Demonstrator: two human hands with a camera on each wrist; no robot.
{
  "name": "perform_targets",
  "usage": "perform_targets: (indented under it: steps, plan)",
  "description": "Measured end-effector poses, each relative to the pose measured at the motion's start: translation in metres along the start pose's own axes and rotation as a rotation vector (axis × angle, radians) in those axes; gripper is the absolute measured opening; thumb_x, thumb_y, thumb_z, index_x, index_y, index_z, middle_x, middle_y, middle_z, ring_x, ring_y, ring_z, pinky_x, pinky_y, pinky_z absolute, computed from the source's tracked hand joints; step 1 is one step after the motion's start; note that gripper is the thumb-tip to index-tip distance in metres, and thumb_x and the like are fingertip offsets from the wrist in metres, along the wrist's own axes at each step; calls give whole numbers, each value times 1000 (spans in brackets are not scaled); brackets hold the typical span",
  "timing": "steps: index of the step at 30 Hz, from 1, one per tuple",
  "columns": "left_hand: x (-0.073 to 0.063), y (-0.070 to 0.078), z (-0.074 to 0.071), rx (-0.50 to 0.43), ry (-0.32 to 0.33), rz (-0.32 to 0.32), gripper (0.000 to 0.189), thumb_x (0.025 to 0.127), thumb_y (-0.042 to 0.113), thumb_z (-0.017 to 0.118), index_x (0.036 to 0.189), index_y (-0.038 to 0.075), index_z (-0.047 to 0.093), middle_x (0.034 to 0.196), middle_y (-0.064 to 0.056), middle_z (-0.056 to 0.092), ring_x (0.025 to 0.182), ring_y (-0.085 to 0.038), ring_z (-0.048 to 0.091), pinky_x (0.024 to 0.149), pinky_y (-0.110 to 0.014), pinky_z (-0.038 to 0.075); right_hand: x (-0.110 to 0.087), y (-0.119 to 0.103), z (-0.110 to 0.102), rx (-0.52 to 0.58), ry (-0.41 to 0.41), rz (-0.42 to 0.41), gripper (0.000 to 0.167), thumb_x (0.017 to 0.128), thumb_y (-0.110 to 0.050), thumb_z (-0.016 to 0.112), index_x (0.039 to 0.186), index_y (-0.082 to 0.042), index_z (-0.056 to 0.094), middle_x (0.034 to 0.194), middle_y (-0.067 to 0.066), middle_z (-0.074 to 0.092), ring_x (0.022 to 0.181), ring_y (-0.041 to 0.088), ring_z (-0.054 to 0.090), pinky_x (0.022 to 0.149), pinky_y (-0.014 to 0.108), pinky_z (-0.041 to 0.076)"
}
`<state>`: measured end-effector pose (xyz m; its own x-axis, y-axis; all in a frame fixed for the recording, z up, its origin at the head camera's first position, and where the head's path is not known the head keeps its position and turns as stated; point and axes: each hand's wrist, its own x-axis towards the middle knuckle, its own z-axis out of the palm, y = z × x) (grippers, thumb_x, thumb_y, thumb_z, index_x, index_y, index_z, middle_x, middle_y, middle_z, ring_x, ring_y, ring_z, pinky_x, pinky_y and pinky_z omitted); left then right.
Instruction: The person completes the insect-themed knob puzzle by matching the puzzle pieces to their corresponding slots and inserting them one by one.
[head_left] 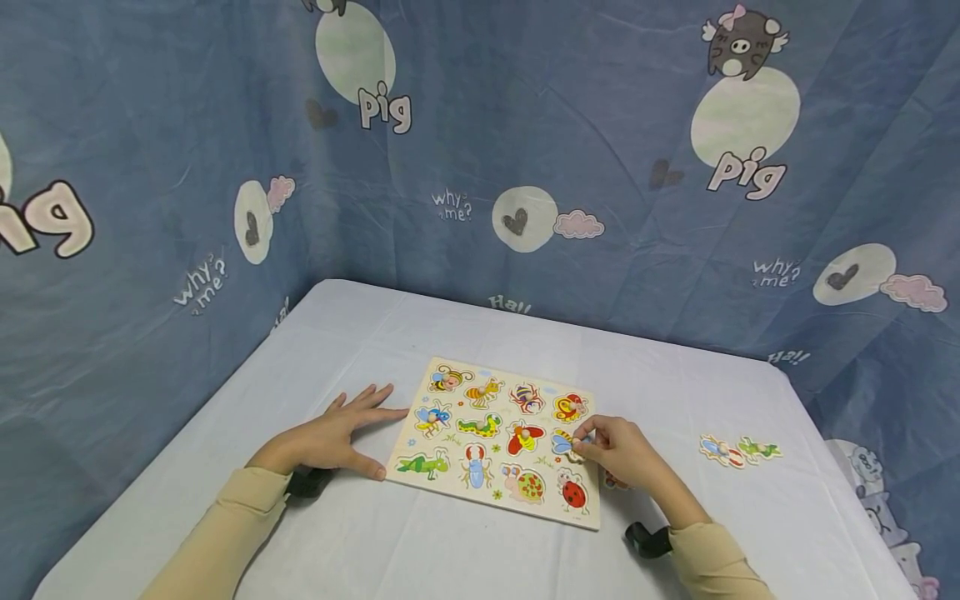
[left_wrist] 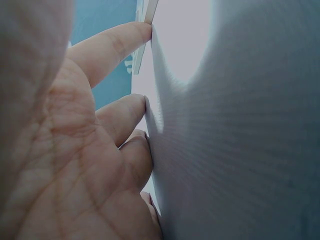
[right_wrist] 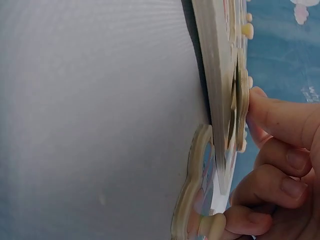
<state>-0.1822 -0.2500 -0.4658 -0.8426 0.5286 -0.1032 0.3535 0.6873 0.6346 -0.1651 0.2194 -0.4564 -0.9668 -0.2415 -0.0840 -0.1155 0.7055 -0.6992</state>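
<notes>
A wooden insect puzzle board (head_left: 547,510) lies on the table, its pictures filled with knobbed pieces. My right hand (head_left: 618,450) pinches a blue-winged, yellow-striped insect piece (head_left: 562,442) between thumb and fingers at the board's right side. In the right wrist view this insect piece (right_wrist: 242,100) sits slightly raised and tilted above the board's surface, with a gap beneath. Fingers spread, my left hand (head_left: 337,433) rests on the table at the board's left edge; thumb and index fingertip touch that edge. In the left wrist view the left hand's palm (left_wrist: 75,165) shows.
Right of the board lie a blue beetle piece (head_left: 722,451) and a green insect piece (head_left: 761,450). Another knobbed piece (head_left: 615,481), partly hidden by my right hand, lies against the board's right edge. A white cloth (head_left: 315,550) covers the table; a blue printed curtain (head_left: 622,275) hangs behind.
</notes>
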Motion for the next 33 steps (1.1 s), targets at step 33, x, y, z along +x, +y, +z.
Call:
perform_targets:
  steps: [33]
  plan:
    - [-1, 4, -1, 5, -4, -10, 96, 73, 45, 98, 157, 22, 58, 179, -21, 19, 166, -52, 4, 126, -80, -6, -1, -5, 4, -24, 10, 62, 5, 98, -16, 79, 97, -14, 74, 61, -3, 45, 42, 11, 46, 42, 24, 36]
